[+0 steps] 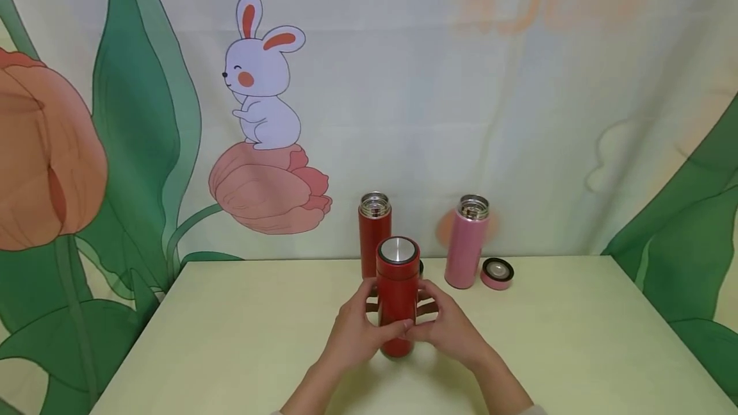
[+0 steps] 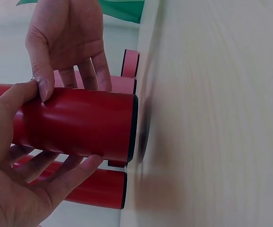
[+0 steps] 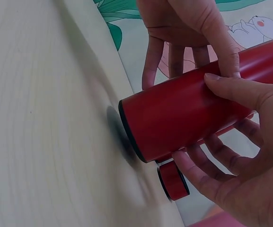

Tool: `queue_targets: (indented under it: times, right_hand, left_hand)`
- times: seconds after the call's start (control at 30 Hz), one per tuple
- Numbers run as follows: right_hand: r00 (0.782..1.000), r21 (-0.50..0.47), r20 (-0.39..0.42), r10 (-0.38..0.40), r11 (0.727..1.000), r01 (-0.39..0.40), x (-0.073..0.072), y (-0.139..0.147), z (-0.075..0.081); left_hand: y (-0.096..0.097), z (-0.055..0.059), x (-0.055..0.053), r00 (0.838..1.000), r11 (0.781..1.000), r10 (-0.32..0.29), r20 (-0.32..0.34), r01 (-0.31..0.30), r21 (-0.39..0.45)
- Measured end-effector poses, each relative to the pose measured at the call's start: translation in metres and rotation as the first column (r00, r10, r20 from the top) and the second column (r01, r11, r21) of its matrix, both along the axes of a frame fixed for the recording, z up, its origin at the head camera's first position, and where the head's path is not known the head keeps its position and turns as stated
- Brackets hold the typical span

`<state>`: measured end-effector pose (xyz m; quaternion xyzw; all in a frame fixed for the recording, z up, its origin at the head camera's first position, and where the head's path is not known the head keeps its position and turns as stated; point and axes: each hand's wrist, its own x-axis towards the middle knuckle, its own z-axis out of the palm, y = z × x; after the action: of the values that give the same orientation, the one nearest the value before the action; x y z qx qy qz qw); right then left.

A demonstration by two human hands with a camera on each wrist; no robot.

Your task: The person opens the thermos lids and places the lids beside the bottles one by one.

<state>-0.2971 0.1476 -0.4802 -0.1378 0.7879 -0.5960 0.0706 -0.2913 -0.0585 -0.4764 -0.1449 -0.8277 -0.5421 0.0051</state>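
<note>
Between my two hands stands an upright red thermos flask [image 1: 399, 293] with a silver-topped lid on it. My left hand [image 1: 356, 325] grips its left side, thumb across the front and fingers round the back. From the right my right hand [image 1: 450, 326] holds it the same way, the thumbs meeting at the front. In the left wrist view the flask's dark base [image 2: 133, 128] hangs just over the table. Behind it, partly hidden, is a second red flask [image 1: 373, 242] without its lid. A red lid [image 3: 173, 180] lies close by that one.
A lidless pink flask [image 1: 464, 245] stands at the back right of the table [image 1: 259, 332], with its pink lid [image 1: 497, 273] beside it. Directly behind the table's far edge hangs a printed curtain [image 1: 392, 107] with a rabbit and flowers.
</note>
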Motion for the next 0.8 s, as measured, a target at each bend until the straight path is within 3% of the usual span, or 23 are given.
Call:
queue_targets:
  times: [0.17,0.37,0.8]
  right_hand:
    - [0.999,0.03,0.023,-0.03,0.999,0.029,0.0017,-0.0012,-0.0007]
    - [0.999,0.052,0.05,-0.003,0.999,0.001,0.0018,-0.0038,-0.0003]
    - [0.999,0.083,0.021,0.027,0.996,-0.029,0.0033,0.0046,0.0011]
  left_hand:
    - [-0.0009,-0.0022,0.0009,1.0,1.0,-0.027,0.012,0.027,0.003]
    - [-0.0059,-0.0026,0.0045,0.999,0.999,-0.045,0.014,0.044,0.008]
    - [-0.0037,-0.0005,0.0047,0.991,0.991,-0.134,0.022,0.133,0.024]
